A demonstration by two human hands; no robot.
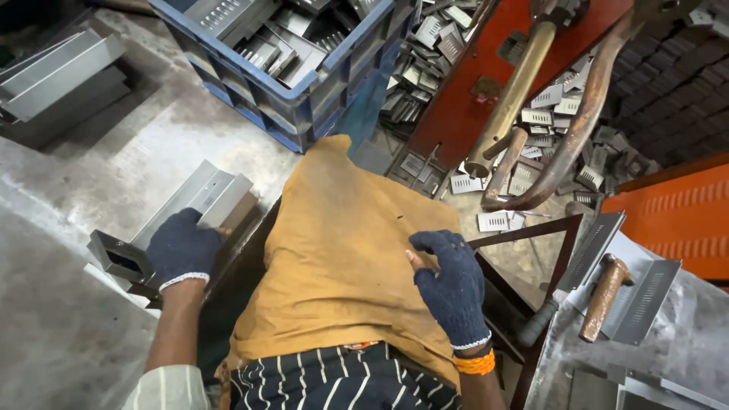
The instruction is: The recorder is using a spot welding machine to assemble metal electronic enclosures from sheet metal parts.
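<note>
The left hand (182,247), in a dark knitted glove, lay at about 8 o'clock in the view, its fingers curled down over the upper edge of a folded sheet-metal channel (190,209) resting on the grey floor (114,159); whether the grip was tight could not be told. The right hand (454,285), likewise gloved, sat at about 5 o'clock with fingers loosely bent and slightly apart, fingertips (425,243) bare, resting on the mustard-coloured cloth (342,258) over the lap and holding nothing. A blue crate (319,91) of metal parts stood at 12 o'clock. Small louvred plates (531,144) lay scattered at 1 o'clock beneath curved brass-coloured arms (516,91). A wooden-handled hammer (604,292) rested on a louvred panel (645,296) at 4 o'clock, well apart from the right hand.
</note>
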